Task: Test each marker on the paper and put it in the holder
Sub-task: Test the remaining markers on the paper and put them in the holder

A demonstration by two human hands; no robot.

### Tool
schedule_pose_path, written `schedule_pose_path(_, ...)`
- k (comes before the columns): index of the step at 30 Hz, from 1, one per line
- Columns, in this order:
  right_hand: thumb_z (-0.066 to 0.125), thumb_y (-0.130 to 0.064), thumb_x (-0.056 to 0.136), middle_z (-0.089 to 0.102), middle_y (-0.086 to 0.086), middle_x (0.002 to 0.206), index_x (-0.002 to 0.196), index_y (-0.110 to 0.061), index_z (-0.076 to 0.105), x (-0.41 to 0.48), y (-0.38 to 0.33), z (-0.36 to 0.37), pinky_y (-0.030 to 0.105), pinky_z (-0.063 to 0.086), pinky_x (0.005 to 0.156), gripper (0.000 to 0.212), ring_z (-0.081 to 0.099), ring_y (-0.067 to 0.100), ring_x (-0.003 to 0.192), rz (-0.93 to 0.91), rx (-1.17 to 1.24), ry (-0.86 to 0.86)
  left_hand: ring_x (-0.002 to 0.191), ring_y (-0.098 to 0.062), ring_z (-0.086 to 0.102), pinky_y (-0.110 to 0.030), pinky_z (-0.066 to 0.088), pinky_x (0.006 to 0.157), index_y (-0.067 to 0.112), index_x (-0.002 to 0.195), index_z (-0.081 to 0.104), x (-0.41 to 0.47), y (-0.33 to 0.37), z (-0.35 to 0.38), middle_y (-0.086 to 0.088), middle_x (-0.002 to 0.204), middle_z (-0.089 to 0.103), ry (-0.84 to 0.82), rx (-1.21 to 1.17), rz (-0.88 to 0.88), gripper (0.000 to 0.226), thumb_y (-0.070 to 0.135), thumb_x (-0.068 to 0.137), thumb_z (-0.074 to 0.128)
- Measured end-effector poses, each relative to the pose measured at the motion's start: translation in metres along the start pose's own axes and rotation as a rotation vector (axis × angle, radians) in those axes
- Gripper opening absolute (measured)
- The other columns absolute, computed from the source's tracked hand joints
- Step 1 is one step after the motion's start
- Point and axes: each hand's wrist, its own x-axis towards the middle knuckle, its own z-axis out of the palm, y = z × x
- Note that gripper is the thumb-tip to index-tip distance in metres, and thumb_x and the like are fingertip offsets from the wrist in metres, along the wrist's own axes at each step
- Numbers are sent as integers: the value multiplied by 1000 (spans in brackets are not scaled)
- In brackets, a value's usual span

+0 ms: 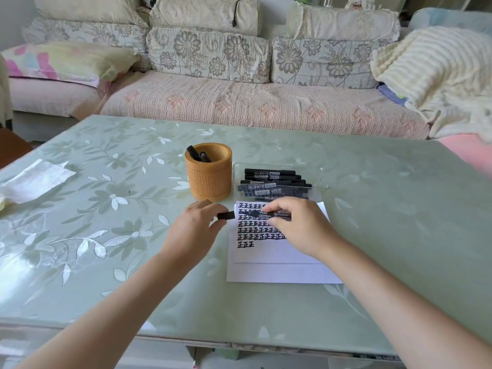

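Your right hand [295, 225] pinches the uncapped marker [279, 215] in a narrow grip, level over the written paper [279, 270] at frame centre. Your left hand [197, 227] pinches its cap [226, 216] just left of the tip. Above stands the holder [209, 179], with a clear tray [323, 179] of markers to its right, all on the desk [106, 235].

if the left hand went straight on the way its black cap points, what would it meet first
Probably the tip of the black marker pen held by the right hand. The left hand points its small black plastic cap at it; depth is unclear.
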Motion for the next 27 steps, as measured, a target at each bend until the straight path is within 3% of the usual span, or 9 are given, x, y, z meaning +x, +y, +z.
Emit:
schedule_pose_path(4,70,-19,87,69,-20,106,103,-31,74,0,-3,2,30,49,91,21,63,6,101,-26,-57,19,79,-11,55,-14,38,63,23,100,71,-3,7,-3,8,89,60,10,-32,51,14,16,87,70)
schedule_pose_path(9,69,-18,88,69,-18,108,105,-31,73,-2,-4,4,32,48,94,22,62,8,104,-42,-66,-14,80,-11,57,-26,47,67,23,100,71,-5,11,-4,9,89,58,-2,-63,87,15,16,88,69)
schedule_pose_path(17,66,-21,91,68,-18,113,109,-32,71,-4,-8,10,29,46,94,22,59,7,108,-96,-70,-71,80,-10,52,-24,43,66,24,106,70,-6,13,-4,11,86,57,-54,-29,198,16,21,92,64)
schedule_pose_path(19,64,-24,92,66,-18,113,111,-30,69,-5,-7,11,29,46,91,21,59,7,103,-135,-96,-83,80,-10,53,-25,45,67,24,107,70,-5,13,-5,10,87,59,-72,-45,188,16,23,94,61)
schedule_pose_path(23,74,-27,84,55,-17,104,105,-32,67,-8,-8,14,29,46,77,23,56,6,90,-199,-136,-20,72,-4,47,-13,37,65,22,107,70,-3,14,-8,13,83,56,-129,-96,192,16,23,95,60)
schedule_pose_path(27,76,-27,82,56,-19,95,97,-30,70,-9,-10,18,29,44,66,17,56,7,76,-243,-148,40,73,-6,49,-21,40,66,22,105,71,-4,13,-9,8,85,59,-146,-102,225,14,22,94,63)
